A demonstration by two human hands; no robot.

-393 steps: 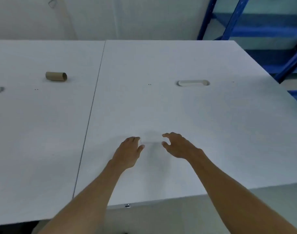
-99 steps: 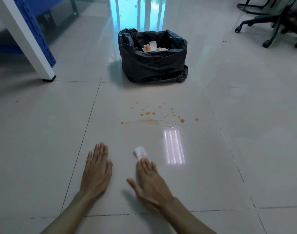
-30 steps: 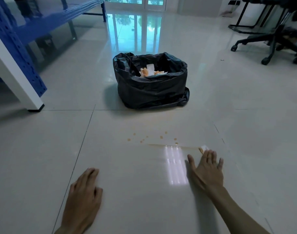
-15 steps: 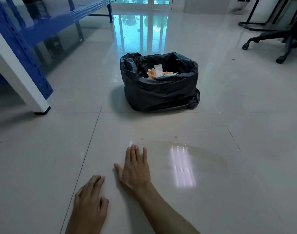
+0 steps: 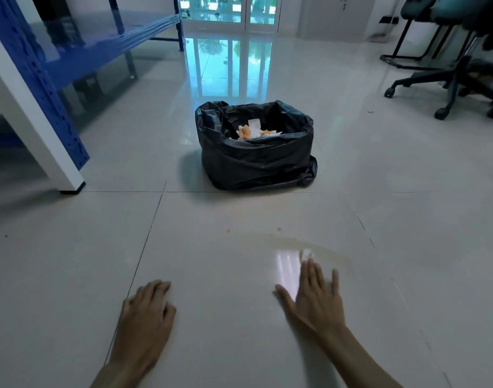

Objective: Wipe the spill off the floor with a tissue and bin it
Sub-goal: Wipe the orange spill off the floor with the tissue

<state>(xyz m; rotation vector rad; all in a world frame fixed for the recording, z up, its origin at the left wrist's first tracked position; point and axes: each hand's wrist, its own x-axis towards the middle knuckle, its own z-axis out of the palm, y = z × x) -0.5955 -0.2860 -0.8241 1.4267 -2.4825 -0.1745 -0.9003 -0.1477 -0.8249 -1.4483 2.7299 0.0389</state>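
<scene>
My right hand lies flat on the pale floor tiles, pressing a white tissue whose edge peeks out past the fingertips. A thin orange smear arcs across the tile just beyond that hand, with two small orange drops farther out. My left hand rests palm down on the floor to the left, holding nothing. A bin lined with a black bag stands ahead on the floor, with orange-stained tissues inside.
A white table leg and a blue metal shelf frame stand at the left. Office chairs on castors are at the far right. Glass doors reflect on the glossy floor behind the bin.
My right hand has swept the tissue from the left side of the smear back to the right. Most orange drops seen a second ago are gone, leaving a thin smear. My left hand stays planted.
</scene>
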